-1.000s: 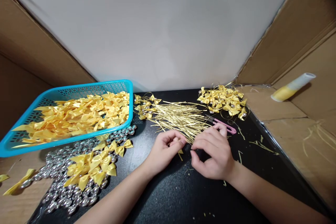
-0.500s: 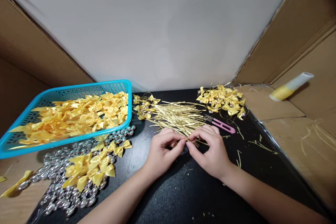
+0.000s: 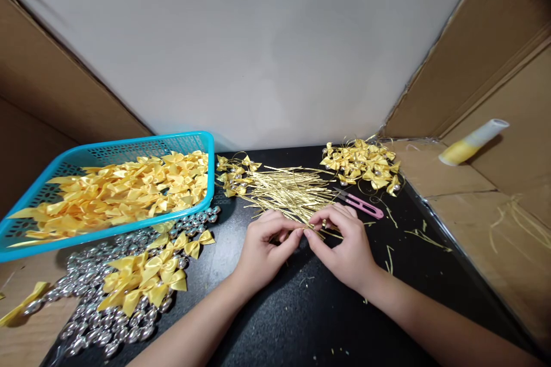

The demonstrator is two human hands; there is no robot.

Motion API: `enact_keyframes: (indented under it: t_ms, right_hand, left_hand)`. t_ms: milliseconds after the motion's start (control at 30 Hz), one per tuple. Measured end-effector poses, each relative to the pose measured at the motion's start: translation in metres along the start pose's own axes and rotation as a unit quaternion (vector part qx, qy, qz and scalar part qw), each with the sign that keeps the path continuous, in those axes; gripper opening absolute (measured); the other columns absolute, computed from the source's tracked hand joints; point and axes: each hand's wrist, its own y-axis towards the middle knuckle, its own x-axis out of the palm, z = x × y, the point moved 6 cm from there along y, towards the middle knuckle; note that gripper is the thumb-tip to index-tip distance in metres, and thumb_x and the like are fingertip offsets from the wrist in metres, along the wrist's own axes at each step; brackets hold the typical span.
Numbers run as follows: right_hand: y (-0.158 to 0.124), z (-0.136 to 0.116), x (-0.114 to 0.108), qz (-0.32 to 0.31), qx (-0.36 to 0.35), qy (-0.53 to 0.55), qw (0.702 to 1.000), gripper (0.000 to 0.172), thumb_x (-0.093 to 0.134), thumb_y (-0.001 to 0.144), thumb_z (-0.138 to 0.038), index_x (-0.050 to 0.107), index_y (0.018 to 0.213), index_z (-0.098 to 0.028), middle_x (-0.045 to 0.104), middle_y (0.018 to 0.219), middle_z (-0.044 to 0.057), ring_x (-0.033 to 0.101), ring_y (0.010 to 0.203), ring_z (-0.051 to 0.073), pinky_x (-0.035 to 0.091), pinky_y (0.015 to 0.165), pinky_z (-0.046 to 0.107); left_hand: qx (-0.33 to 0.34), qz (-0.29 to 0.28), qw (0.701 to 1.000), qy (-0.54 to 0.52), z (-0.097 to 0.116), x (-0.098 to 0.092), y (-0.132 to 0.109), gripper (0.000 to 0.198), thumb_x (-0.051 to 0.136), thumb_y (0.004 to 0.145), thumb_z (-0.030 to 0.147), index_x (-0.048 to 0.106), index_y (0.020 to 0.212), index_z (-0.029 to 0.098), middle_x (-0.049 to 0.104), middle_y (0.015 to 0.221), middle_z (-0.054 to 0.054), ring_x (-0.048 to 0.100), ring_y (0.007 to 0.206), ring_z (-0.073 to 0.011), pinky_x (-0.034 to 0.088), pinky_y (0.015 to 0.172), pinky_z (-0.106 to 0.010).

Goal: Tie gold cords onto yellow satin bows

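My left hand [image 3: 264,249] and my right hand [image 3: 342,246] meet fingertip to fingertip over the black table top [image 3: 275,321]. Both are pinched on a small yellow and gold piece between them, at the near edge of a heap of thin gold wire ties [image 3: 288,192]. What exactly the piece is stays hidden by the fingers. Loose yellow ribbon bows [image 3: 148,275] lie on a spread of silver beads [image 3: 107,321] to the left of my left arm.
A turquoise basket [image 3: 129,146] full of yellow bows stands at the left. Pink snips [image 3: 361,205] lie right of the ties, a pile of bows with beads and gold wire [image 3: 365,166] behind them. Cardboard walls flank both sides; a white and yellow tube [image 3: 471,142] lies at right.
My right hand moved left and up to meet my left hand; both now pinch the same small piece. The view shifted slightly.
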Motion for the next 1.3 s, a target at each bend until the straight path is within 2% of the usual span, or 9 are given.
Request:
enact_keyframes:
  t_ms: [200,300,467,533,733,1000,1200,1300]
  right_hand:
    - [0.002,0.000,0.001,-0.020,0.008,0.025,0.999,0.010,0.060,0.077,-0.013,0.057,0.071,-0.021,0.060,0.066,-0.002,0.056,0.068,0.017,0.038,0.069,0.033]
    - [0.002,-0.005,0.003,-0.048,-0.016,0.041,0.998,0.012,0.058,0.077,-0.012,0.055,0.070,-0.021,0.059,0.065,-0.003,0.055,0.067,0.016,0.037,0.070,0.033]
    - [0.000,-0.016,0.009,-0.133,-0.070,0.063,0.987,0.012,0.057,0.074,-0.011,0.052,0.069,-0.020,0.058,0.064,-0.005,0.054,0.066,0.014,0.034,0.075,0.035]
    - [-0.001,-0.019,0.008,-0.142,-0.089,0.066,0.984,0.012,0.056,0.071,-0.010,0.050,0.068,-0.020,0.056,0.063,-0.005,0.054,0.065,0.014,0.033,0.075,0.036]
    - [0.002,-0.014,-0.006,-0.033,-0.090,0.036,0.995,0.013,0.062,0.070,-0.014,0.051,0.073,-0.021,0.054,0.064,-0.004,0.052,0.065,0.016,0.033,0.072,0.035]
    - [0.000,-0.012,-0.001,-0.018,-0.077,-0.033,0.996,0.017,0.067,0.071,-0.018,0.055,0.082,-0.022,0.062,0.074,-0.001,0.057,0.074,0.019,0.035,0.074,0.036]
    - [0.000,-0.012,-0.006,0.019,-0.095,-0.038,0.995,0.016,0.058,0.075,-0.007,0.055,0.081,-0.022,0.064,0.073,-0.001,0.058,0.071,0.018,0.035,0.075,0.037]
    - [0.001,-0.007,-0.011,0.039,-0.076,-0.022,0.996,0.016,0.055,0.078,-0.006,0.055,0.079,-0.022,0.064,0.074,-0.001,0.057,0.072,0.018,0.036,0.073,0.036]
  left_hand:
    - [-0.001,0.000,1.000,0.004,0.000,0.001,0.001,0.014,0.063,0.083,0.021,0.076,0.080,0.017,0.048,0.054,0.002,0.047,0.057,-0.0133,0.035,0.059,-0.025]
    - [-0.012,0.000,1.000,0.000,-0.001,0.001,0.001,0.016,0.062,0.084,0.022,0.076,0.079,0.016,0.049,0.054,0.002,0.046,0.057,-0.0131,0.035,0.058,-0.025]
    - [-0.038,-0.001,0.999,-0.018,-0.007,0.003,0.001,0.018,0.061,0.084,0.024,0.075,0.078,0.015,0.049,0.055,0.002,0.044,0.056,-0.0120,0.035,0.058,-0.024]
    - [-0.049,0.009,0.998,-0.030,-0.009,0.002,0.001,0.018,0.061,0.084,0.024,0.074,0.078,0.015,0.050,0.056,0.002,0.044,0.055,-0.0114,0.036,0.058,-0.024]
    - [-0.061,0.009,0.997,-0.042,-0.011,0.002,0.001,0.018,0.062,0.084,0.026,0.074,0.077,0.015,0.048,0.055,0.002,0.044,0.055,-0.0113,0.036,0.058,-0.024]
    - [-0.078,-0.001,0.995,-0.064,-0.013,0.003,0.000,0.020,0.062,0.084,0.029,0.076,0.083,0.015,0.060,0.062,-0.002,0.051,0.061,-0.0133,0.038,0.059,-0.024]
    - [-0.102,-0.009,0.991,-0.085,-0.018,0.004,0.000,0.018,0.063,0.084,0.030,0.075,0.081,0.017,0.065,0.067,-0.003,0.053,0.063,-0.0132,0.039,0.059,-0.023]
    - [-0.125,-0.004,0.988,-0.095,-0.022,0.004,0.000,0.020,0.063,0.083,0.032,0.074,0.079,0.016,0.066,0.069,-0.003,0.053,0.063,-0.0136,0.039,0.058,-0.024]
